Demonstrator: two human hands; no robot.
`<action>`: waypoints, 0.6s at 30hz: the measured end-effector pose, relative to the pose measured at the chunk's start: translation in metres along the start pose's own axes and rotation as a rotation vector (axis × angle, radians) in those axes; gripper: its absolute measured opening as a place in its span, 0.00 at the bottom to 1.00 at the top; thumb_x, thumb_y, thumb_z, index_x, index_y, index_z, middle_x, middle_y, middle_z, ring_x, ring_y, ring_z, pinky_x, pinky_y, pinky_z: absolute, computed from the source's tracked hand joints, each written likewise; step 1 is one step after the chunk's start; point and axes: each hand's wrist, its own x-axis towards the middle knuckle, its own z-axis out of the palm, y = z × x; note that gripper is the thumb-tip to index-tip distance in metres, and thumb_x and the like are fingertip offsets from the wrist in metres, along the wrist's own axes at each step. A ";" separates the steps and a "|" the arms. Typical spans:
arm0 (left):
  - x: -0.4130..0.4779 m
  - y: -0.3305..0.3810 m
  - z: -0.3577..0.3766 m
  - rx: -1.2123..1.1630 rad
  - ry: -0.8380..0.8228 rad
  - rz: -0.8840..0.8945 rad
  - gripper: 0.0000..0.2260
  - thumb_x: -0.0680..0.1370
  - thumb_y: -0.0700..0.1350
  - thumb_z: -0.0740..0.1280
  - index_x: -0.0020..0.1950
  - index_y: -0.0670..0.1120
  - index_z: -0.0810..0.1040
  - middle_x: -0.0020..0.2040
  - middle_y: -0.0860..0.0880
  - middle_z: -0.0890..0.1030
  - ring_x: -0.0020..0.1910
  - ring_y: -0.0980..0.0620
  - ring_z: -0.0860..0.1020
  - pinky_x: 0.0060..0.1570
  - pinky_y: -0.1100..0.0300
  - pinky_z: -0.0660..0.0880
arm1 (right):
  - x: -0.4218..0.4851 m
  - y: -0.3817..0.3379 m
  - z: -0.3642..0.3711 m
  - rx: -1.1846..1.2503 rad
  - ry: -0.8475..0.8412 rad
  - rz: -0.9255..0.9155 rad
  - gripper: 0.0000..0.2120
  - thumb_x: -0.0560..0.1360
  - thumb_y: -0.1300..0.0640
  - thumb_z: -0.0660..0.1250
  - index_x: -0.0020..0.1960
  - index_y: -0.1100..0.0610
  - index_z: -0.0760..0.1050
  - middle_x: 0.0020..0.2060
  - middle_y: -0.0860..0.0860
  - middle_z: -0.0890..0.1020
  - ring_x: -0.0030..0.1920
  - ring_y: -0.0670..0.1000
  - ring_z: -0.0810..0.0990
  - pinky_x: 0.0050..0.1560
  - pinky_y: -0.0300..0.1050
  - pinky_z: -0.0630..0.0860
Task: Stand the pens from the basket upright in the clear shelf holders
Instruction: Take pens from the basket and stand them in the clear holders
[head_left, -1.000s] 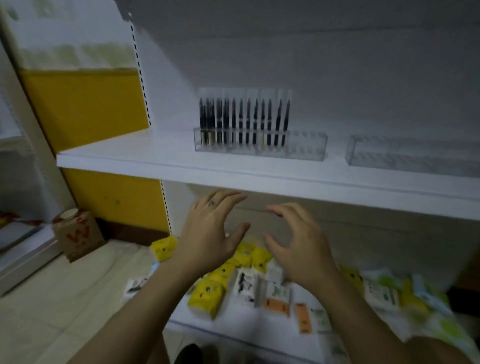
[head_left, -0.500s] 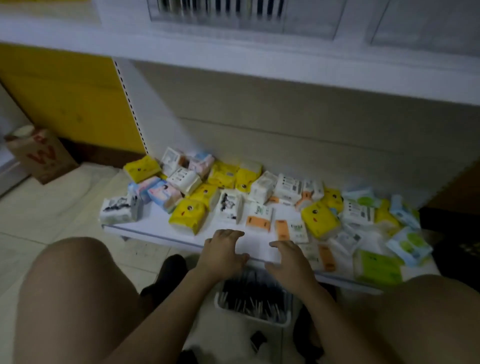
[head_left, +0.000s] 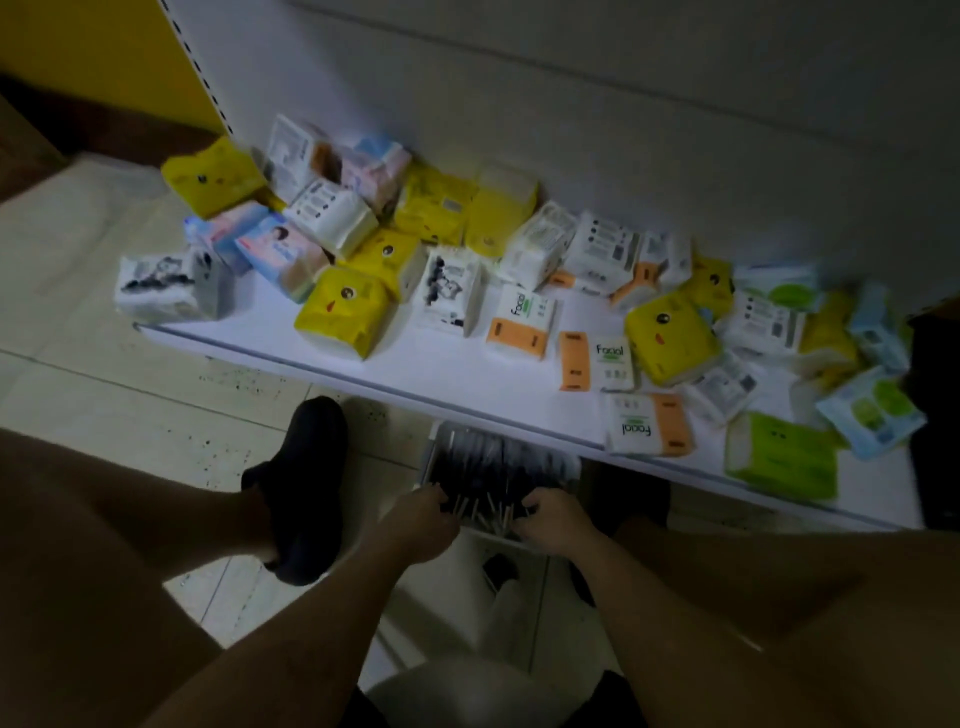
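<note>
While the basket (head_left: 430, 457) on the floor (head_left: 130, 395) under the shelf (head_left: 457, 364) edge holds a heap of pens (head_left: 488, 470), we see left hand (head_left: 421, 519) and right hand (head_left: 553, 522) curled into them, actual grip we can't tell in this dimness, holders out of view, so we judge most left.

Dark pens (head_left: 485, 467) are lying heaped in a white basket (head_left: 430, 457) just beyond the left grip (head_left: 422, 517) and right grip (head_left: 551, 519), pale ends seemingly pointing toward both.

A shop: a white slotted display shelf (head_left: 467, 374) sits low over a tiled floor (head_left: 104, 374), strewn with packaged tissue packs (head_left: 343, 312) for sale.
</note>
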 end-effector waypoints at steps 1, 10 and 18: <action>0.001 0.001 0.005 -0.013 -0.001 -0.004 0.25 0.79 0.50 0.64 0.73 0.42 0.65 0.71 0.42 0.70 0.68 0.44 0.70 0.62 0.57 0.68 | 0.004 0.001 0.000 -0.006 0.001 0.002 0.24 0.78 0.53 0.66 0.71 0.61 0.68 0.68 0.57 0.72 0.66 0.55 0.72 0.63 0.43 0.71; 0.027 -0.008 0.022 -0.097 -0.065 -0.069 0.20 0.78 0.48 0.67 0.67 0.41 0.73 0.65 0.42 0.75 0.63 0.45 0.74 0.59 0.57 0.72 | 0.023 0.003 0.026 0.064 0.007 0.107 0.14 0.77 0.55 0.66 0.48 0.68 0.78 0.42 0.63 0.78 0.38 0.52 0.75 0.39 0.44 0.74; 0.053 -0.016 0.017 0.055 -0.100 0.007 0.24 0.77 0.52 0.65 0.70 0.43 0.70 0.68 0.41 0.70 0.66 0.41 0.68 0.64 0.53 0.68 | 0.021 0.021 0.031 -0.014 -0.127 0.167 0.17 0.81 0.59 0.61 0.68 0.66 0.71 0.66 0.61 0.73 0.65 0.60 0.71 0.63 0.45 0.67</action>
